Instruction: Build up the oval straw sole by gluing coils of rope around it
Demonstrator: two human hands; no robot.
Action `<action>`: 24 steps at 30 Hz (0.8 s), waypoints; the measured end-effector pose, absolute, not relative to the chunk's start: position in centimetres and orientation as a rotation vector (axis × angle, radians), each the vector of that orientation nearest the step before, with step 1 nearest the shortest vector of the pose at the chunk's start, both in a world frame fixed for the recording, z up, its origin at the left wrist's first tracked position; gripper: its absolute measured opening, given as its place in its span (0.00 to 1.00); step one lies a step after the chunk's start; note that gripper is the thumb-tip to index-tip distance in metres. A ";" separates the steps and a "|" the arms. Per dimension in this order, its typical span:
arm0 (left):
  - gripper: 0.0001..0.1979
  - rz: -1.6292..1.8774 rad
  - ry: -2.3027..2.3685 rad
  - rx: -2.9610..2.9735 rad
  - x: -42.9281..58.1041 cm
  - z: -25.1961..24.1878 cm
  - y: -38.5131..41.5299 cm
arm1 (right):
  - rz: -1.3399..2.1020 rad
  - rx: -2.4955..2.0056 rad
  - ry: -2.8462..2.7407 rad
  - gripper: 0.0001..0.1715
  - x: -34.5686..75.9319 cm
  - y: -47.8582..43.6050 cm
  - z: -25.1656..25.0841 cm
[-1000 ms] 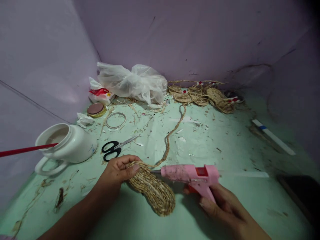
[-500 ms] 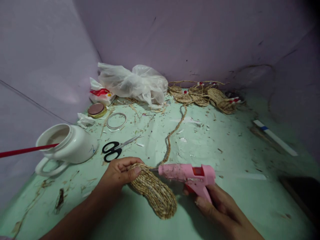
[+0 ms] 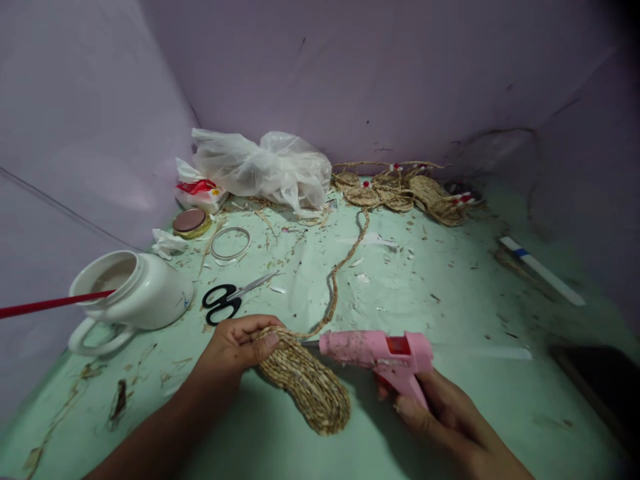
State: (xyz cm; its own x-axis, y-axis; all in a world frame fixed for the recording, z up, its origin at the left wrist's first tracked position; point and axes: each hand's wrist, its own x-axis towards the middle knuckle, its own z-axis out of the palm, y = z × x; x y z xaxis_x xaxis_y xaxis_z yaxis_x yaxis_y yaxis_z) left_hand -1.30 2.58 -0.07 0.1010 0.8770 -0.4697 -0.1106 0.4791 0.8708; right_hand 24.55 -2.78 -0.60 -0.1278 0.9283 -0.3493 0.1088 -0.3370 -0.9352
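Observation:
A sole-shaped piece of coiled braided straw (image 3: 307, 387) lies on the pale green surface (image 3: 440, 293) in front of me. My left hand (image 3: 237, 347) grips its far end, thumb pressed on top. A loose braided cord (image 3: 340, 273) runs from that end back toward a heap of straw pieces (image 3: 400, 190). My right hand (image 3: 440, 413) is closed round the grip of a pink glue gun (image 3: 375, 352), a finger at the trigger. The gun's nozzle points left at the edge of the straw piece, close to my left thumb.
Black-handled scissors (image 3: 230, 300) lie just beyond my left hand. A white jug (image 3: 133, 290) with a red stick (image 3: 50, 305) in it lies at the left. A crumpled plastic bag (image 3: 265, 167), a round tin lid (image 3: 191, 221), a wire ring (image 3: 231, 241) and a white strip (image 3: 543, 271) lie farther off.
The glue gun's nozzle shifted slightly left toward the straw piece, then eased back a little. My left hand has kept its hold on the straw piece.

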 end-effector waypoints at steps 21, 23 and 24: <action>0.14 0.859 1.225 0.840 -1.2 0.1 2.4 | 1.588 -1.436 -1.222 0.20 26.0 -3.4 -0.2; 0.13 0.862 1.222 0.836 -1.2 0.1 2.4 | 1.583 -1.429 -1.212 0.17 26.0 -3.4 -0.1; 0.13 0.861 1.222 0.833 -1.3 0.0 2.4 | 1.580 -1.423 -1.205 0.16 26.1 -3.4 0.0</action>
